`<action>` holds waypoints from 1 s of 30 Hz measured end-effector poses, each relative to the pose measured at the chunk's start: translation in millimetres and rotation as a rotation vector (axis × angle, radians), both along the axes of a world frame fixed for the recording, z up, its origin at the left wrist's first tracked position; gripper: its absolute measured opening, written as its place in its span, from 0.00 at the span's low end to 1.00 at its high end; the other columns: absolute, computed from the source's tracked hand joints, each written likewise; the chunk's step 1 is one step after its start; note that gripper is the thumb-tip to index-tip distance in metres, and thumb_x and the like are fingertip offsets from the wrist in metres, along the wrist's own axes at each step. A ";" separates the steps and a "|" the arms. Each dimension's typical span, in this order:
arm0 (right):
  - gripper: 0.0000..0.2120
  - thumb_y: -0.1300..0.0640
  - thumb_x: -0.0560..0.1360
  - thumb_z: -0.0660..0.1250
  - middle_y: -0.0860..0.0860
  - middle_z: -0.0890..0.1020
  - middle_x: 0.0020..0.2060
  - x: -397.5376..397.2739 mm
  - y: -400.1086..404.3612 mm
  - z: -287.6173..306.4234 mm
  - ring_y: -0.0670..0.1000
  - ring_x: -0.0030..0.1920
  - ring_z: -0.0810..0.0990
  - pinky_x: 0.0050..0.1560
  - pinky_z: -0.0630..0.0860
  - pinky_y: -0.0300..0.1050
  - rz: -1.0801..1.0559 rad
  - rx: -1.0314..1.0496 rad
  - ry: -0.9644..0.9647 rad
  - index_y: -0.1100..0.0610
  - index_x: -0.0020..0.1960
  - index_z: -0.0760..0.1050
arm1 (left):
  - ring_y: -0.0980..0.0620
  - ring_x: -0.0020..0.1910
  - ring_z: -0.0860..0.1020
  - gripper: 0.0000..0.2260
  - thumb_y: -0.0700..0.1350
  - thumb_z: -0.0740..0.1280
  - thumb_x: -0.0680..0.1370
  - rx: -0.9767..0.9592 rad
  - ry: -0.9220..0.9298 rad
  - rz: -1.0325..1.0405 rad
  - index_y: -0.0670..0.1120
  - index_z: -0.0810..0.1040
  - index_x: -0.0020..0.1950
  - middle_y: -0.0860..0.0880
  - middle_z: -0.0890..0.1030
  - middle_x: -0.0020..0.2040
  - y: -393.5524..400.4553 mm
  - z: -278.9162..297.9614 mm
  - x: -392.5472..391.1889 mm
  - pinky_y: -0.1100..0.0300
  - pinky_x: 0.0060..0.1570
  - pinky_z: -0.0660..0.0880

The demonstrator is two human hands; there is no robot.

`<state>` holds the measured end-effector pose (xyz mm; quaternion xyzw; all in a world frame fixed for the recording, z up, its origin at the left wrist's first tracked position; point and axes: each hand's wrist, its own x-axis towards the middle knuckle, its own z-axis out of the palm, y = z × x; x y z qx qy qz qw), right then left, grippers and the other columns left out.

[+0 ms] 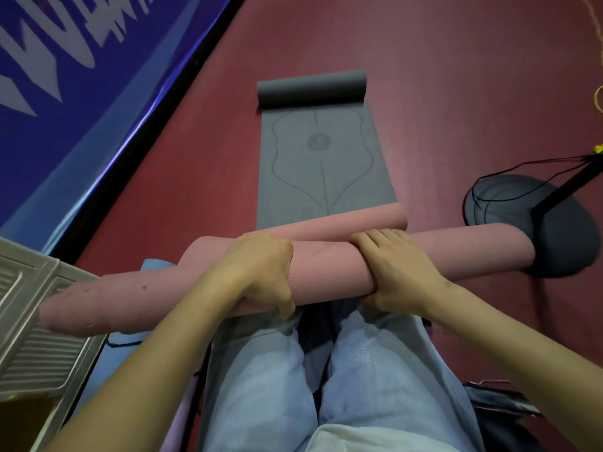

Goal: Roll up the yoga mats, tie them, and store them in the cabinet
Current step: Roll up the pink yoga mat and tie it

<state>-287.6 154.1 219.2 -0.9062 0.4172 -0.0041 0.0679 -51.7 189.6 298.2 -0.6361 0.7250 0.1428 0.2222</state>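
Both hands, my left hand (261, 272) and right hand (391, 272), curl tight round the rolled pink mat (329, 275) across my knees; I should keep the squeeze even so it stays snug for tying.

A blue banner (65, 76) with pale lettering is seen upper left, edged by a black strip. Dark red floor (456, 76) is spread throughout. A round black stand base (554, 230) with a black cable looped over it is seen right. A ribbed grey panel (36, 337) is seen lower left.
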 end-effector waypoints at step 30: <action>0.51 0.38 0.44 0.77 0.48 0.71 0.57 26.9 -75.2 22.1 0.50 0.58 0.69 0.59 0.73 0.48 -0.008 0.478 0.101 0.48 0.66 0.71 | 0.46 0.51 0.79 0.45 0.72 0.79 0.54 -0.284 -0.208 -0.072 0.45 0.68 0.58 0.47 0.78 0.55 -1.2 -24.7 -16.7 0.52 0.51 0.68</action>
